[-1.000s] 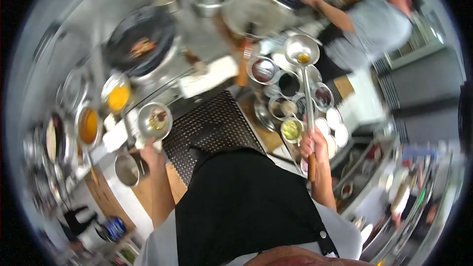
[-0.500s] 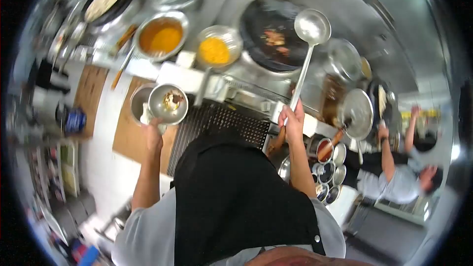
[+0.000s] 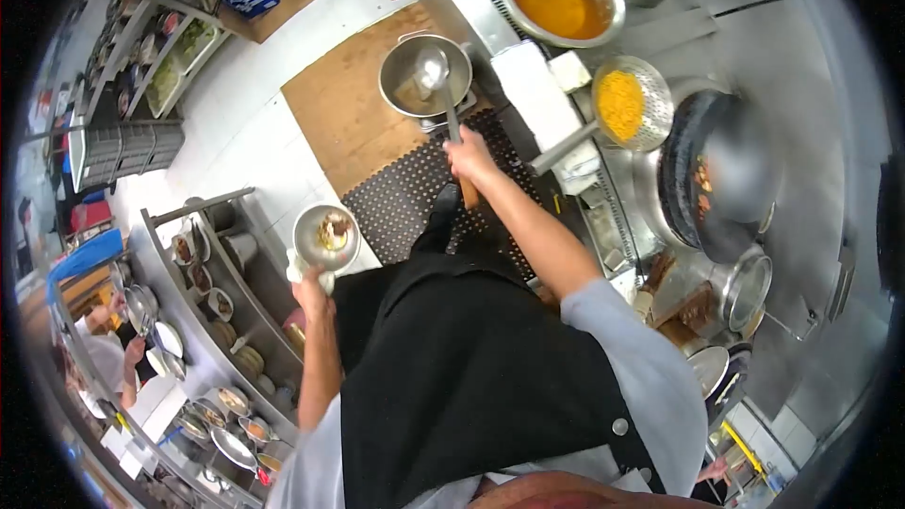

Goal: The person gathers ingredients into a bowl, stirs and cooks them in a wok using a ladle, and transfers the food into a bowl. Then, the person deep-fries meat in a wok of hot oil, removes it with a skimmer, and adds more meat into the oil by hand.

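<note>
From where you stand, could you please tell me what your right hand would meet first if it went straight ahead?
My right hand would probably meet the metal pot first; the head of the ladle overlaps it in view, but depth is unclear.

blk apron w/ round metal snaps, lt gray short-sleeved shirt

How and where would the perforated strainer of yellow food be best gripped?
Probably by the outer part of its handle, from the black mat side: the handle is long and straight and points that way, whereas the strainer's round bowl holds yellow food. The right hand holds a ladle.
</note>
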`<action>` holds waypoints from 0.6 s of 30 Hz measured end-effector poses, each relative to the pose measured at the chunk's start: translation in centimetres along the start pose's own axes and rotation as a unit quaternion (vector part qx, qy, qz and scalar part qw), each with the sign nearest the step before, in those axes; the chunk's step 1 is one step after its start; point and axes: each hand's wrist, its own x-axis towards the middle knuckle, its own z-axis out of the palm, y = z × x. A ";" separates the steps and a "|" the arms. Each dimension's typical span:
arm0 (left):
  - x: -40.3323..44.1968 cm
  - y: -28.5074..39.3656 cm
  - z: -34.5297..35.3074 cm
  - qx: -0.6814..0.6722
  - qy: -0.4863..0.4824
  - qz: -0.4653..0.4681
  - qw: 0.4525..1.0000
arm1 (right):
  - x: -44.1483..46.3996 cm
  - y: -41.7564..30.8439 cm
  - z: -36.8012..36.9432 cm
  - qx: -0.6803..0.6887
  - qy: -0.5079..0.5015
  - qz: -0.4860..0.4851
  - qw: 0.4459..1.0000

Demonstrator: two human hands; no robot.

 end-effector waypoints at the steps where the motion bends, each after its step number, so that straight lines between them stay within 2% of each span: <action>1: -0.8 -0.7 -2.0 -0.010 0.014 0.005 1.000 | 1.6 -0.6 0.6 -0.047 0.041 -0.018 0.998; 2: -1.5 -1.6 -4.2 -0.021 0.028 0.011 0.999 | 6.8 2.5 1.0 -0.142 0.078 -0.014 0.987; 3: -1.3 -3.8 -7.7 -0.014 0.044 -0.012 0.999 | 12.2 6.0 1.3 -0.228 0.115 -0.054 0.965; 5: -1.9 -7.4 -12.8 -0.033 0.100 -0.042 0.994 | 14.5 5.4 0.9 -0.273 0.074 -0.016 0.959; 6: -2.9 -7.5 -12.7 -0.059 0.140 -0.050 0.987 | 15.3 4.9 0.9 -0.278 0.043 0.012 0.959; 8: -4.0 -7.7 -12.4 -0.062 0.167 -0.050 0.983 | 15.8 4.5 1.6 -0.205 0.052 0.039 0.977; 9: -4.2 -7.7 -12.3 -0.071 0.169 -0.065 0.981 | 15.7 4.7 1.9 -0.062 0.023 0.039 0.997; 10: -4.4 -7.6 -12.1 -0.080 0.170 -0.080 0.979 | 15.3 4.9 2.0 0.008 0.006 0.046 0.999; 12: -4.0 -6.2 -9.5 -0.081 0.146 -0.050 0.985 | 13.6 3.8 1.7 0.118 -0.039 0.147 0.981; 14: -3.0 -4.7 -6.9 -0.085 0.107 -0.046 0.990 | 10.9 3.3 1.0 0.209 -0.055 0.170 0.961; 15: -1.7 -4.7 -6.1 -0.073 0.102 -0.048 0.991 | 8.6 2.2 0.2 0.259 -0.080 0.210 0.939; 16: -0.2 -4.5 -5.3 0.021 0.090 -0.031 0.995 | 8.6 4.0 -0.6 0.311 -0.127 0.224 0.915; 18: 2.6 -3.9 -2.1 -0.006 0.070 0.017 0.997 | 3.2 2.3 -1.3 0.326 -0.117 0.208 0.915</action>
